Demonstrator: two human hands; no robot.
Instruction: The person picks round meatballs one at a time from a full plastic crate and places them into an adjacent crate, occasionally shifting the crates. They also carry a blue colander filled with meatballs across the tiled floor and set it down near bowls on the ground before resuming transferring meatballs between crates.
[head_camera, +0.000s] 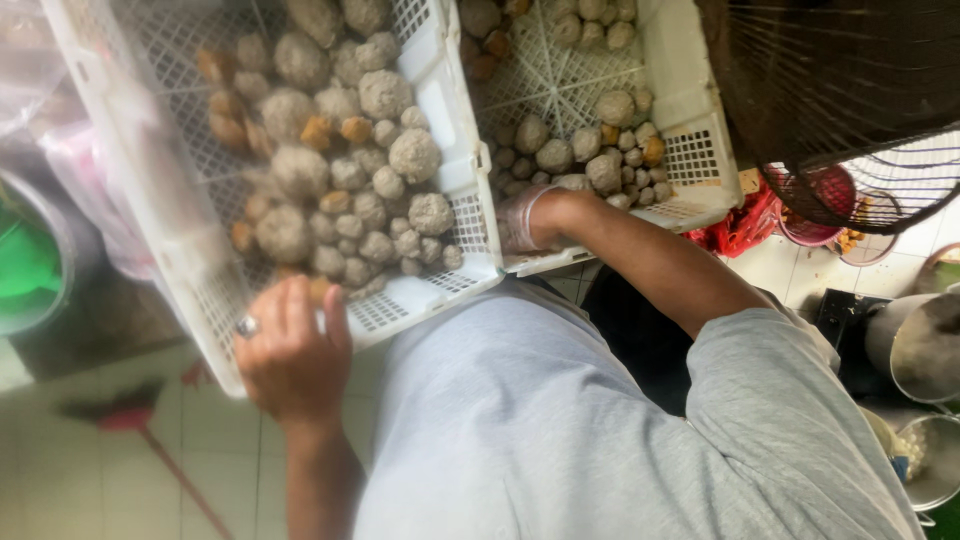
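Two white lattice plastic crates hold several round grey-brown balls (385, 95) and smaller orange-brown pieces. The left crate (150, 200) is tilted. My left hand (290, 355), with a ring on one finger, grips that crate's near rim with the fingers curled over the edge. My right hand (522, 218) wears a clear thin glove. It sits at the near edge of the right crate (690, 150), against the corner of the left crate. Its fingers are hidden behind the crate wall. My grey shirt fills the lower middle.
A green bucket (25, 270) and clear plastic bags (60, 140) are at the left. A red-headed broom (130, 418) lies on the tiled floor. A dark wire basket (830, 90), a red bag (745, 225) and metal pots (920, 350) crowd the right.
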